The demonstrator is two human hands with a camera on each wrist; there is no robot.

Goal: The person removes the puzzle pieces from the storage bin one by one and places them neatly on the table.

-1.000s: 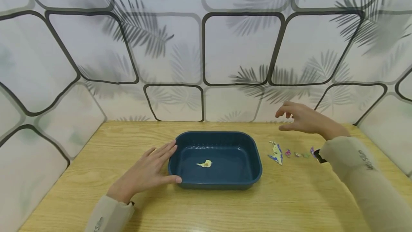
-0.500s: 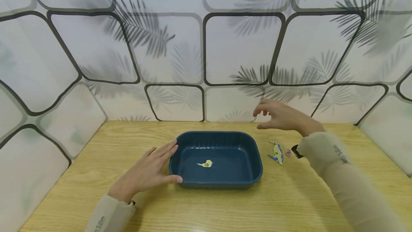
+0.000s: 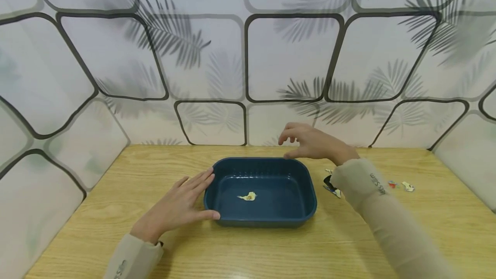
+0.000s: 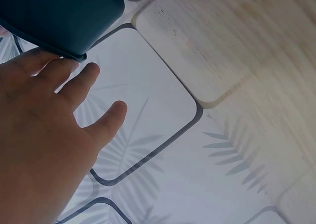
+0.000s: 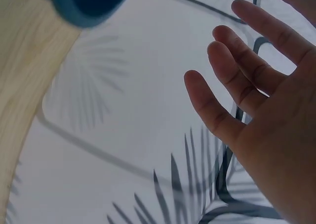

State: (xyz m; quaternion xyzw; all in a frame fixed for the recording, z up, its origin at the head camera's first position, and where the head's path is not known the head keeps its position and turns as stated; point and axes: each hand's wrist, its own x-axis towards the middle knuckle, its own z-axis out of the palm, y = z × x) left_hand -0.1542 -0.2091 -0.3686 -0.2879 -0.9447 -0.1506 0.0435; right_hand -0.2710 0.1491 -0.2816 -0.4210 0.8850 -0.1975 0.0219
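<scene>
A dark blue rectangular dish (image 3: 267, 222) stands on the wooden table, holding one small cream-coloured flat piece (image 3: 248, 196) on its floor. My left hand (image 3: 180, 206) rests at the dish's left side with the fingers extended, fingertips at the back-left rim and thumb at the front-left corner. Over the back-right corner hovers my right hand (image 3: 311, 141), palm down, fingers loosely bent and apart. In the right wrist view, the fingers (image 5: 200, 93) hold nothing. Below the right cuff, a cream and blue flat piece (image 3: 336, 192) is partly hidden.
Further right on the table (image 3: 271, 253) lie a small red piece (image 3: 392, 184) and a cream piece (image 3: 408, 186). The right sleeve (image 3: 387, 214) crosses over that side. A patterned wall (image 3: 283, 63) rises behind the table.
My right hand has moved left from above the small pieces to the dish's back-right corner. Its sleeve now covers some pieces and reveals two at the right. My left hand has stayed put.
</scene>
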